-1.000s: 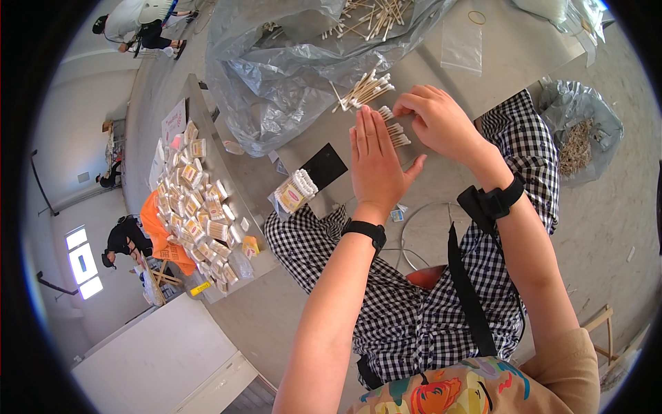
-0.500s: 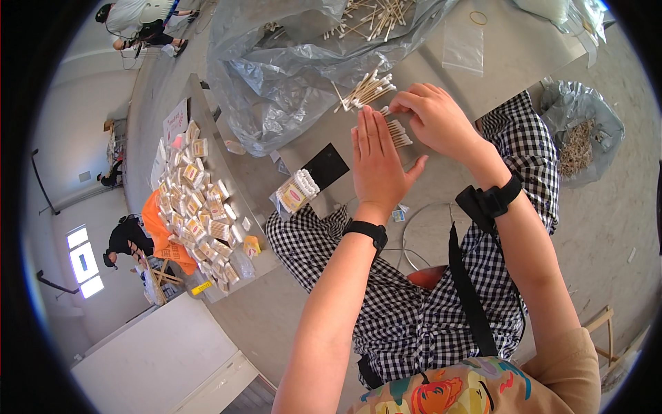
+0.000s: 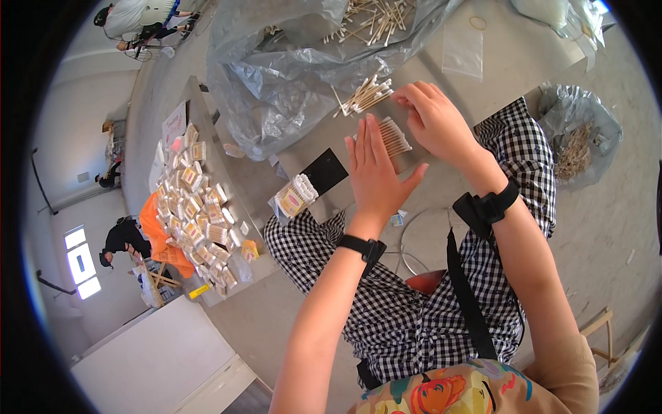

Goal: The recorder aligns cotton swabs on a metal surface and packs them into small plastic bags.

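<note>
A grey worktop (image 3: 441,90) runs across the top of the view. A big crumpled clear plastic bag (image 3: 276,76) lies on it, and a heap of cotton swabs (image 3: 372,14) rests on the bag's far part. A small loose bunch of swabs (image 3: 363,96) lies on the bare top, just beside the bag. A neat row of swabs (image 3: 394,136) lies near the front edge. A flat black card (image 3: 324,172) and a small packed box of swabs (image 3: 295,196) sit at the edge. A clear flat little bag (image 3: 462,52) lies farther back. To the left, a second grey worktop (image 3: 207,114) carries many small packed boxes (image 3: 196,214).
</note>
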Available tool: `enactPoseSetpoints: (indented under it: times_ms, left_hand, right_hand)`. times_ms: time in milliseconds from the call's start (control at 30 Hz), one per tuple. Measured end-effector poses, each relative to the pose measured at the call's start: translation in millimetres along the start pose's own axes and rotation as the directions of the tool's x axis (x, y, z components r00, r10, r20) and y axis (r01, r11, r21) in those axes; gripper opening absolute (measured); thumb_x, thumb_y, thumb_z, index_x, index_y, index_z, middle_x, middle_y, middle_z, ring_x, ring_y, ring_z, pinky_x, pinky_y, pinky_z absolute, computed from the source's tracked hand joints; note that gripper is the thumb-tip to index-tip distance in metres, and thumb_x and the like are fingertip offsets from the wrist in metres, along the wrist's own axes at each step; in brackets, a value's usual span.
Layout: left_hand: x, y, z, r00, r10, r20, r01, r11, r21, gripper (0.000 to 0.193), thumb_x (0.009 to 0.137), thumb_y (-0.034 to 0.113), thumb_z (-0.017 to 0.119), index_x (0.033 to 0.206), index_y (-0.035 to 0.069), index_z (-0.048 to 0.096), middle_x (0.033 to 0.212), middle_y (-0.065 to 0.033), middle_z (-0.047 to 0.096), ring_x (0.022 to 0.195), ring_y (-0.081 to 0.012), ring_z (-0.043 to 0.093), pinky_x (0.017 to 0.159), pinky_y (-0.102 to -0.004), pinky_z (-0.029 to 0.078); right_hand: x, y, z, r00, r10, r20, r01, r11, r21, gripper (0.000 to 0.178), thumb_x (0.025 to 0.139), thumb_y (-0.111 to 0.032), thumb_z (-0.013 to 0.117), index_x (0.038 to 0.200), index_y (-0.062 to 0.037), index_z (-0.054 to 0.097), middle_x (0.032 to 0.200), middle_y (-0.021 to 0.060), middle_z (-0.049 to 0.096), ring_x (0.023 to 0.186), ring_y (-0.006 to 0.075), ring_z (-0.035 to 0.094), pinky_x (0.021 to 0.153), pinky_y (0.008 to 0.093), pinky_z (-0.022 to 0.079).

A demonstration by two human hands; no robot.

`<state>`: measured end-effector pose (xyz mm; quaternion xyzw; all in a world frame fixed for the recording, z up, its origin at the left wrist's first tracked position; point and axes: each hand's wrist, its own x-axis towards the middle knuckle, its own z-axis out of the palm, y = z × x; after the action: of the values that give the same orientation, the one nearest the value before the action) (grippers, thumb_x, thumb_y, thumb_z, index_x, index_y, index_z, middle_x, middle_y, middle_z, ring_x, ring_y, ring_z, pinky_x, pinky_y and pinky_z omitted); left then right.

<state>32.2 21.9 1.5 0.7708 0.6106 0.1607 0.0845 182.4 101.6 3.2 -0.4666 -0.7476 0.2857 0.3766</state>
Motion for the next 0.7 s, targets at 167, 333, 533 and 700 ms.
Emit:
enactPoseSetpoints:
  times_ms: [167, 333, 533, 700]
  left_hand:
    - [-24.7, 1.7, -29.4, 0.995, -0.045, -0.093, 0.031, 0.988, -0.151, 0.091, 0.088, 0.035, 0.064, 0.149, -0.004, 0.010, 0.152, -0.0242, 0.028, 0.142, -0.0371, 0.026, 0.115, -0.0559, 0.010]
    - [-44.4, -7.9, -48.2, 0.873, -0.412, -0.261, 0.115, 0.695, -0.710, 0.061, 0.102, 0.023, 0.039, 0.150, 0.000, 0.010, 0.152, -0.0217, 0.029, 0.142, -0.0328, 0.025, 0.117, -0.0479, 0.012]
    - [-55.2, -22.3, -58.1, 0.732, -0.633, -0.252, 0.104, 0.470, -0.877, 0.058, 0.104, 0.034, 0.033, 0.149, 0.001, 0.016, 0.146, -0.0229, 0.038, 0.139, -0.0295, 0.033, 0.116, -0.0457, 0.022]
    - [-49.2, -27.7, -50.6, 0.693, -0.700, -0.174, -0.055, 0.189, -0.980, 0.061, 0.103, 0.040, 0.035, 0.149, 0.004, 0.016, 0.147, -0.0235, 0.036, 0.140, -0.0298, 0.031, 0.115, -0.0459, 0.023]
  right_hand:
    - [-2.0, -14.3, 9.1, 0.986, 0.024, -0.165, -0.050, 0.986, -0.157, 0.029, 0.085, -0.008, 0.058, 0.114, -0.0048, 0.056, 0.114, 0.0123, 0.058, 0.113, 0.0314, 0.052, 0.098, 0.0444, 0.041]
    - [0.4, -33.7, 38.9, 0.993, -0.083, -0.079, 0.040, 0.898, -0.438, 0.043, 0.092, -0.015, 0.055, 0.132, -0.0036, 0.048, 0.141, 0.0141, 0.045, 0.138, 0.0312, 0.033, 0.115, 0.0467, 0.024]
    - [2.1, -32.5, 50.2, 0.979, -0.168, 0.112, 0.201, 0.769, -0.606, 0.049, 0.090, -0.007, 0.049, 0.138, -0.0001, 0.042, 0.148, 0.0144, 0.038, 0.143, 0.0285, 0.026, 0.118, 0.0455, 0.020]
    - [5.9, -41.9, 60.5, 0.964, -0.161, 0.211, 0.247, 0.835, -0.491, 0.055, 0.082, 0.003, 0.046, 0.137, 0.0024, 0.043, 0.148, 0.0154, 0.037, 0.143, 0.0309, 0.026, 0.117, 0.0439, 0.024]
